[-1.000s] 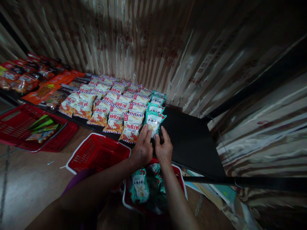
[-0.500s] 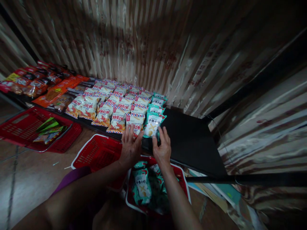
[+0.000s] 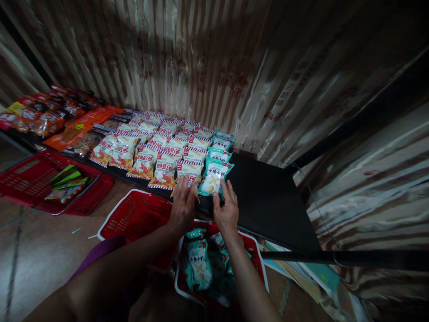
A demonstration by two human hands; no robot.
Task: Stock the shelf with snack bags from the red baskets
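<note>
My left hand (image 3: 182, 206) rests its stretched fingers over the lower part of a white-and-orange snack bag (image 3: 189, 169) at the shelf's front edge. My right hand (image 3: 227, 209) is open, its fingers by the lower right corner of a teal snack bag (image 3: 214, 176). That bag leans at the front of a short row of teal bags along the black shelf (image 3: 268, 197). Several white-and-orange bags (image 3: 164, 167) stand in rows to the left. Below my forearms, more teal snack bags (image 3: 198, 264) lie in a red basket with a white rim (image 3: 256, 250).
A second red basket (image 3: 139, 217) sits left of it on the tiled floor. Farther left, another red basket (image 3: 30, 181) holds a few green packets (image 3: 69, 179). Orange and red packages (image 3: 50, 120) fill the shelf's left end. A striped sheet (image 3: 187, 58) hangs behind.
Both hands have shifted only slightly; my left fingers have drawn closer together and a little down. The view has moved a little. The bags stay in place.
</note>
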